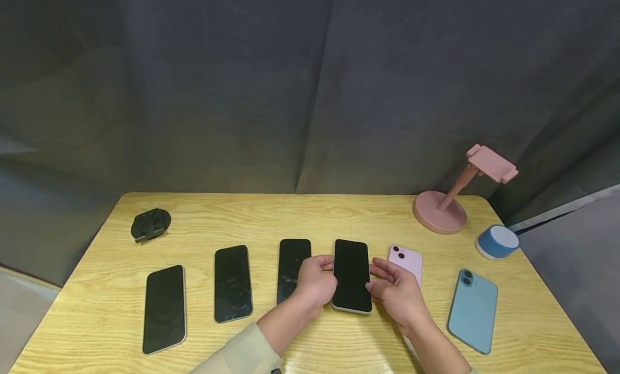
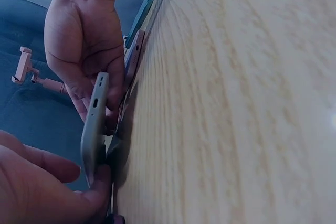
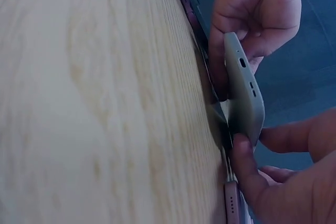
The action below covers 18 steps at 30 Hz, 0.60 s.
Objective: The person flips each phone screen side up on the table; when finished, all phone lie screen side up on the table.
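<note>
Sleeve: pale beige fabric cuff [image 1: 249, 355] on the left forearm.
Left hand [image 1: 315, 285]: finger and thumb pinch one long edge of a slim black-screened phone with a pale silver frame [image 1: 351, 277].
Right hand [image 1: 399, 298]: thumb and fingers pinch the opposite edge, one finger underneath.
Phone's place: between the hands, screen up, raised just above the yellow wood-grain table [image 1: 242, 218].
Outer phones: black-glass leftmost phone [image 1: 164, 309], screen up, slightly turned; blue-green right-end phone [image 1: 473, 312], camera side up.
Inner phones: black-glass second phone [image 1: 233, 283], and black-glass third phone [image 1: 293, 261], partly covered by the left hand; lilac phone [image 1: 410, 260], camera side up, partly behind the right hand.
Right edge: small blue cylinder with a white top [image 1: 499, 242].
Far left: round black stand [image 1: 151, 224].
Far right: pink stand with a round base [image 1: 438, 212], its cradle tilted.
Backdrop: dark grey hanging cloth [image 1: 232, 94].
</note>
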Each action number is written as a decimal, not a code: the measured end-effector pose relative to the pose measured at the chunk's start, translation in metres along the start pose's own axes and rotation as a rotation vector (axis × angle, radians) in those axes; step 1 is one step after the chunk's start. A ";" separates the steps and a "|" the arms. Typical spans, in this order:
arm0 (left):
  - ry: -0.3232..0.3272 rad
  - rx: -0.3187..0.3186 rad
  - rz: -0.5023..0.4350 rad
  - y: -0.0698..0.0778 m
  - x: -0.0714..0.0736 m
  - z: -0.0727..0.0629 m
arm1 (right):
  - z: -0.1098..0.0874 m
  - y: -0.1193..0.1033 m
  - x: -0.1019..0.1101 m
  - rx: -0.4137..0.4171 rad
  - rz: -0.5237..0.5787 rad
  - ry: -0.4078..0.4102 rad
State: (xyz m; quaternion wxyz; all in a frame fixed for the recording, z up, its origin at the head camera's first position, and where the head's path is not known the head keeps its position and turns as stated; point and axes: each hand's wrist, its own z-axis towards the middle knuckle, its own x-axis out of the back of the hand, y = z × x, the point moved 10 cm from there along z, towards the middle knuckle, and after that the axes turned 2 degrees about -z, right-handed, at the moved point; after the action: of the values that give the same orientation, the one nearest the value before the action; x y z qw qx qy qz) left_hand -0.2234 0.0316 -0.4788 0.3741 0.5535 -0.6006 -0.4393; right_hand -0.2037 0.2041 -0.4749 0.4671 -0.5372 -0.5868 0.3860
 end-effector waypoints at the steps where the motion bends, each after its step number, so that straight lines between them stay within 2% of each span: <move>1: -0.003 -0.001 -0.007 0.000 0.000 0.000 | 0.000 0.000 0.000 0.000 -0.007 -0.004; 9: -0.047 -0.008 -0.041 0.007 -0.003 -0.007 | -0.004 -0.007 -0.003 0.010 -0.039 -0.051; 13: -0.036 -0.003 -0.061 0.007 -0.001 -0.008 | -0.005 -0.009 -0.005 0.002 -0.010 -0.062; 18: -0.020 -0.006 -0.059 0.006 0.002 -0.009 | -0.005 -0.008 -0.005 -0.011 0.015 -0.033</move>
State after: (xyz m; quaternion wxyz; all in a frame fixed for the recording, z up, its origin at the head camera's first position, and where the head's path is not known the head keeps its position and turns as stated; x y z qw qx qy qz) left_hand -0.2173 0.0287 -0.4702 0.3565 0.5654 -0.5865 -0.4575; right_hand -0.2015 0.1981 -0.4664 0.4513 -0.5375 -0.5928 0.3949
